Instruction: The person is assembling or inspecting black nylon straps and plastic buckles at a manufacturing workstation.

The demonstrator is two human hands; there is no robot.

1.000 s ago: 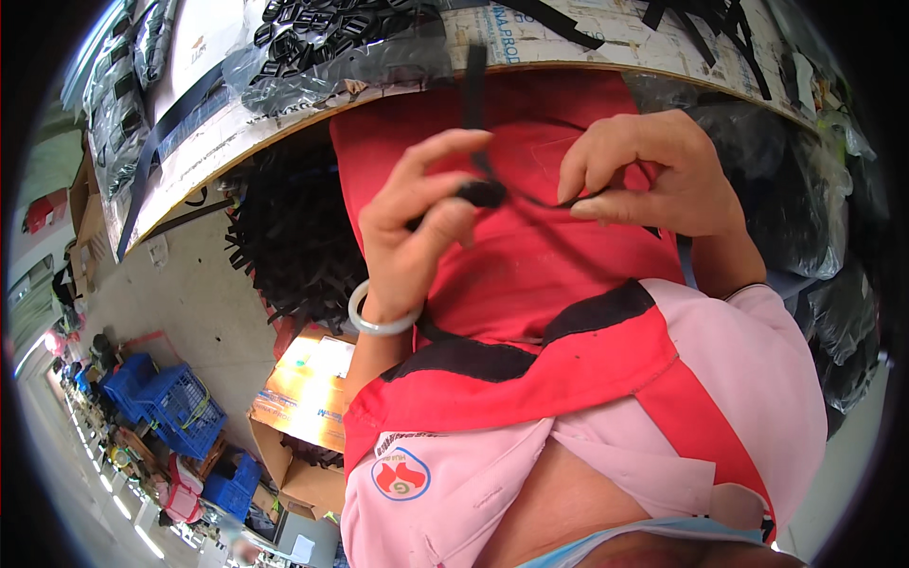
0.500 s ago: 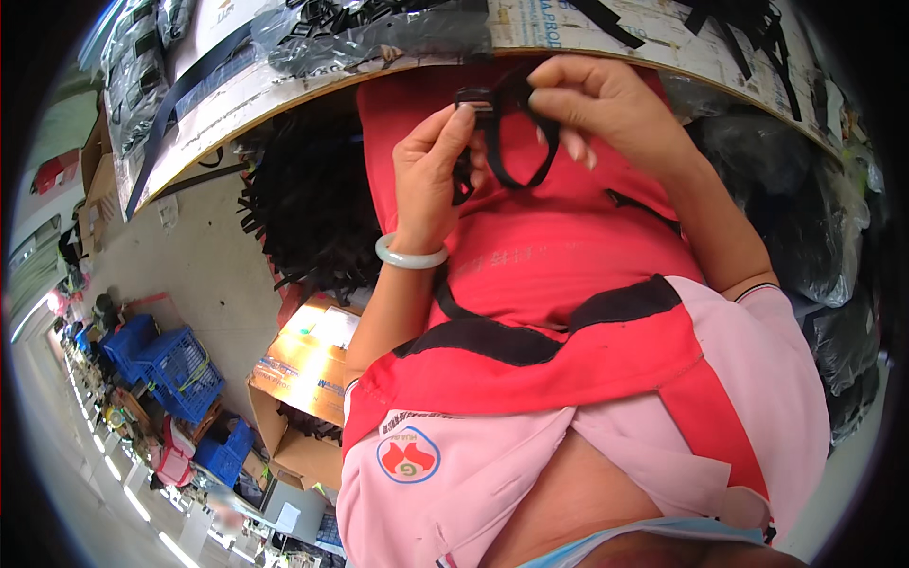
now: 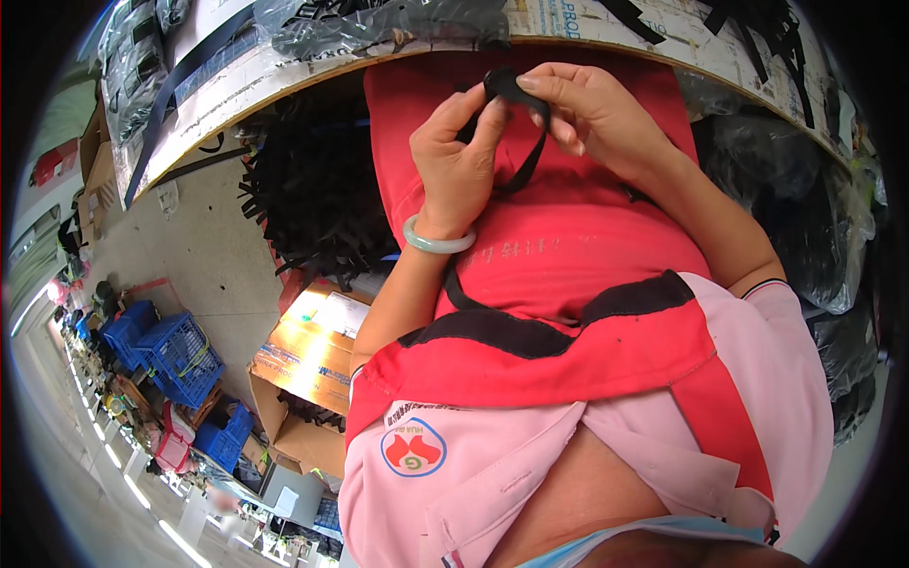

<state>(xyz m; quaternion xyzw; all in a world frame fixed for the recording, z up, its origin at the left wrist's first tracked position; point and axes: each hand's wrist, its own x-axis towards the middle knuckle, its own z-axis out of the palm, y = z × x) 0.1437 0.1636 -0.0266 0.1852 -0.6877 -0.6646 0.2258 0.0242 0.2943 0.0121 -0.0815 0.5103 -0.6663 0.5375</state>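
My left hand [image 3: 456, 147], with a pale bangle on its wrist, pinches a black plastic buckle [image 3: 500, 85] above my lap, near the worktable's edge. Black webbing [image 3: 528, 168] threaded at the buckle hangs down in a loop over the red apron [image 3: 578, 246]. From the other side, the thumb and fingers of my right hand [image 3: 592, 109] are closed on the strap close to the buckle. The fingers partly hide how the strap passes through it.
The worktable [image 3: 222, 118] curves across the top, with bagged black buckles [image 3: 379, 30] and loose black straps [image 3: 748, 33] on it. Under it lies a heap of black webbing [image 3: 308, 194]. An open cardboard box [image 3: 308, 355] and blue crates [image 3: 180, 355] stand left; black plastic bags [image 3: 805, 227] right.
The buckle has turned, and my right fingers have come in against it. The open strap loop has narrowed and hangs lower beside the hands. Both hands have moved slightly right.
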